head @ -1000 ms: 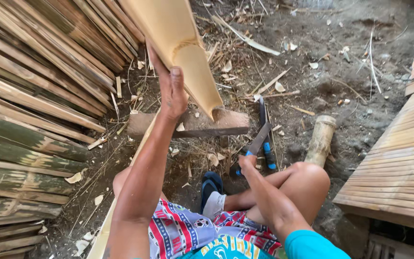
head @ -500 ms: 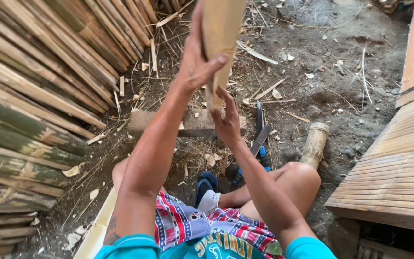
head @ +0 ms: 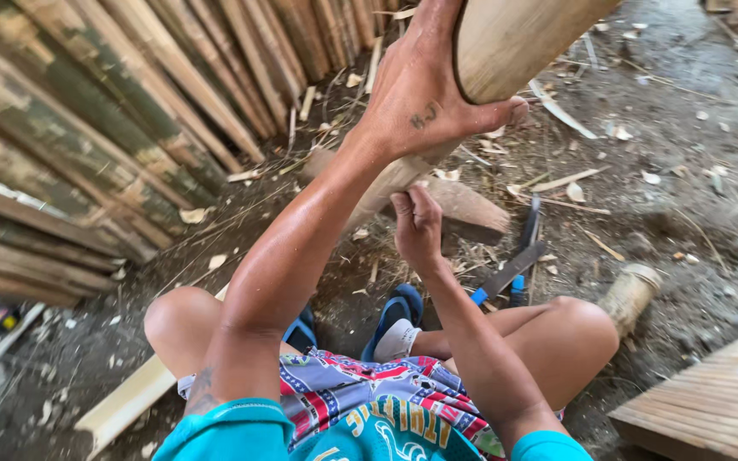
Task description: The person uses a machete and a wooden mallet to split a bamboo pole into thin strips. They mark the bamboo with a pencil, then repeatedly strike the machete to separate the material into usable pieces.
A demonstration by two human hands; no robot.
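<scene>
Overhead, the left hand (head: 424, 102) gripped a split bamboo pole (head: 514, 43), its fingers (head: 506, 111) wrapped round the pale rounded edge and the thumb pressed against it. Lower down, the right hand (head: 416, 226) closed its curled fingers around the same pole's lower stretch, just above a wooden chopping block (head: 471, 209) on the dirt ground (head: 685, 171). Beside the block lay a blue-handled knife (head: 506, 273). Stacked bamboo slats (head: 87, 128) leaned at left.

Bamboo pole (head: 523, 38) cut off at top edge, knife (head: 506, 273) blade partly behind right forearm
</scene>
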